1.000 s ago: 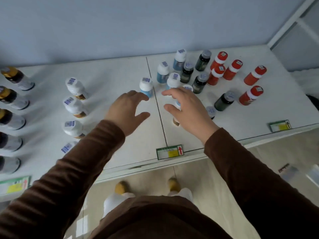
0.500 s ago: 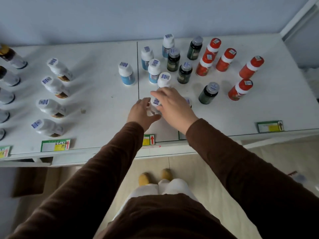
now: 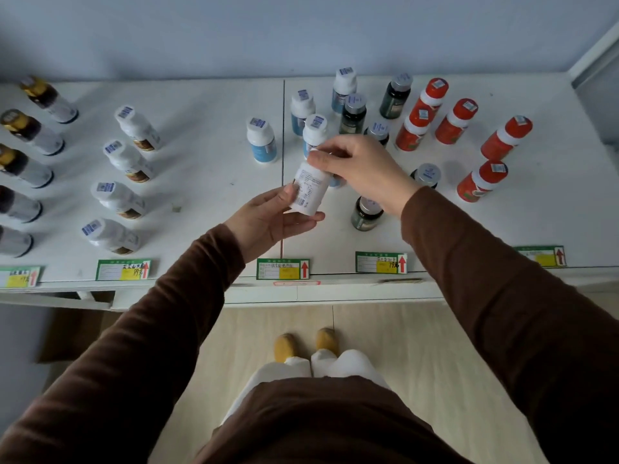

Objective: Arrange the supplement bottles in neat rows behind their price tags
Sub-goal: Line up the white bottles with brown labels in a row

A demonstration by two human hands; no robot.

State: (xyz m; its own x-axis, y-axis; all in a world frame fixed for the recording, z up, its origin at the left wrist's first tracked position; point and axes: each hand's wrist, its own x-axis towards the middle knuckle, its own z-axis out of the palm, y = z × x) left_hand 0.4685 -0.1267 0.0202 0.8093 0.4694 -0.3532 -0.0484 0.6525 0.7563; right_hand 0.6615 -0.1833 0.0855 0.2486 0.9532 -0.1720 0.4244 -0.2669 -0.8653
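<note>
White shelf (image 3: 201, 95) against a pale blue wall (image 3: 234, 28), wood floor (image 3: 418, 363) below; green price tags (image 3: 282, 268) along the front edge. Standing stock: white, blue-label, dark green and red bottles. One white bottle (image 3: 310, 189), tilted, lifted above the shelf seam: left hand (image 3: 268, 219) cradles its base with curled fingers, right hand (image 3: 361, 169) pinches its cap end from above.

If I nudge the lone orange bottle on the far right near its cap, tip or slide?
Probably tips: the orange bottle is tall and narrow. Likely rigid plastic, so no flex. Bare shelf surrounds it, so a fall probably wouldn't hit neighbours, though it may roll.
</note>
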